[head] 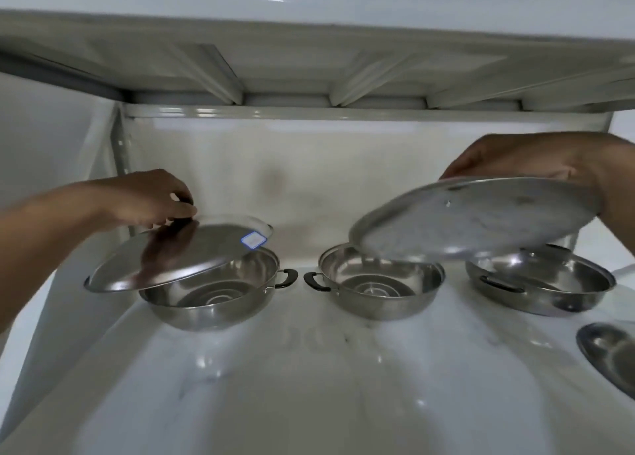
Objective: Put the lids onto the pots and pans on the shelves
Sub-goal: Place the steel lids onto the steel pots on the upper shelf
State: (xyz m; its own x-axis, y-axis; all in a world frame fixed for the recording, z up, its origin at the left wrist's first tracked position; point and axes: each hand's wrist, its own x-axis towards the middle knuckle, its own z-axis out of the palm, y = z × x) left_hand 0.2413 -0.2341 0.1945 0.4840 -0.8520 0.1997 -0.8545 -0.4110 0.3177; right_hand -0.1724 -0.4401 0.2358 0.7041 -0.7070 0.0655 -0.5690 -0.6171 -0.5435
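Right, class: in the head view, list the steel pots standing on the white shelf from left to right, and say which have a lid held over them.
Left steel pot, lid tilted over it in the left hand → middle steel pot → right steel pot; the right hand holds a second lid above these two.

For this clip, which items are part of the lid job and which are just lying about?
Part of the job:
left lid, in the left hand
right lid, in the right hand
left pot
middle pot
right pot

Lying about:
steel dish at the right edge
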